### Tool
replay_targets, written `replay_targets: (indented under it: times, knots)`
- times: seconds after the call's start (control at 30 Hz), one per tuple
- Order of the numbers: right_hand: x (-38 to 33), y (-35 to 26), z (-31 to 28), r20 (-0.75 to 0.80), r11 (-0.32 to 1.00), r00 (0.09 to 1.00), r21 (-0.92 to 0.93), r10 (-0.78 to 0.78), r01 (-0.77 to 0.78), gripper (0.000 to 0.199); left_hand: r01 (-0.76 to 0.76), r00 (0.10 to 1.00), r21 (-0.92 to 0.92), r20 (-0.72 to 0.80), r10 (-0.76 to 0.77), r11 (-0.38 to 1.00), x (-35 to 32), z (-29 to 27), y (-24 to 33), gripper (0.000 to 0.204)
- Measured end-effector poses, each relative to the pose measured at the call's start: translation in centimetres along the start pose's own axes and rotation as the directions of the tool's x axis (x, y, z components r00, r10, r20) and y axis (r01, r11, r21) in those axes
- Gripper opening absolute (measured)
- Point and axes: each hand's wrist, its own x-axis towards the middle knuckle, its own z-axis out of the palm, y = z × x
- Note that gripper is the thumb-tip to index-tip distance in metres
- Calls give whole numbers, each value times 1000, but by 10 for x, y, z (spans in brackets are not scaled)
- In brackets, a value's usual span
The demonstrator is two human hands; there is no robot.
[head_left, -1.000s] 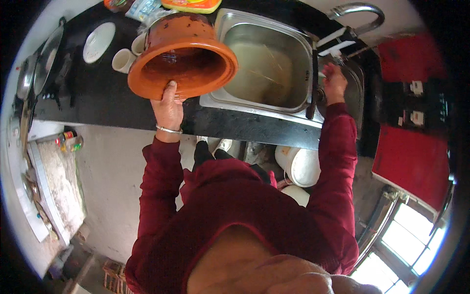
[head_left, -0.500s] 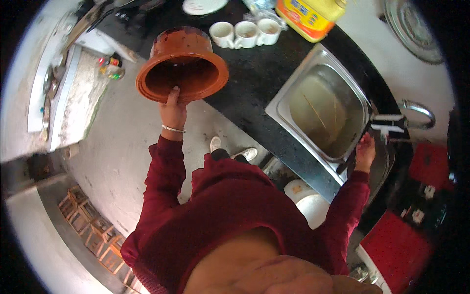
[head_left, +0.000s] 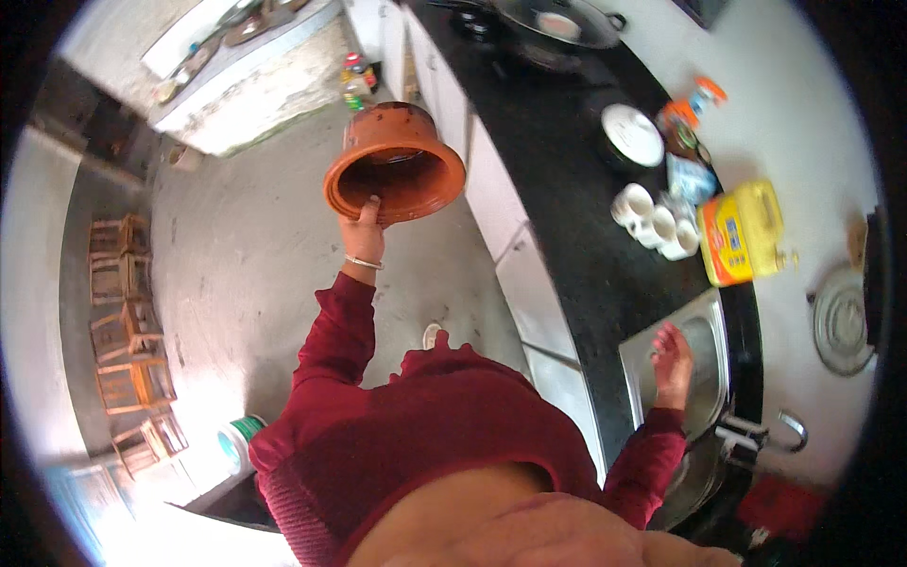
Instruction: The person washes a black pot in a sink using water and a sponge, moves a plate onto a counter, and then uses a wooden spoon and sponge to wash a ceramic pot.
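Note:
My left hand grips the rim of a reddish-brown clay pot, its thumb over the inner edge and the other fingers hidden below. The pot is tilted with its wide mouth toward me and hangs over the floor, left of the counter; only bare inner wall shows in it. My right hand is above the steel sink, holding nothing, its fingers slightly bent and apart. It covers part of the basin. Beside it, the chrome faucet stands at the sink's right.
Along the black countertop are three white mugs, a yellow jug, a white round dish, an orange spray bottle and a wok. Wooden chairs line the left wall. A bucket stands lower left.
The view has turned left, away from the sink. The clay pot, still in my left hand, has swung from beside the counter out over the floor. My right hand has left the sink's right edge.

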Motion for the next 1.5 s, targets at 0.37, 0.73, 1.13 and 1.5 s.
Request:
replay_targets:
  times: [0.37,0.73,1.13,1.5]
  knots:
    - [27,88,481,815,879,331,-427,476,-212,50,-300,874,776,-10,485,556,49,-160,122,42]
    - [-46,231,680,717,409,-87,-489,692,-770,37,-148,834,971,225,503,-189,13,-261,187,71]
    - [1,260,833,668,384,-325,-686,670,-619,33,99,731,995,-57,680,-24,112,-292,186,56]
    - [142,214,1025,845,636,-45,-435,533,-637,34,277,839,790,-476,263,547,273,-364,138,63]
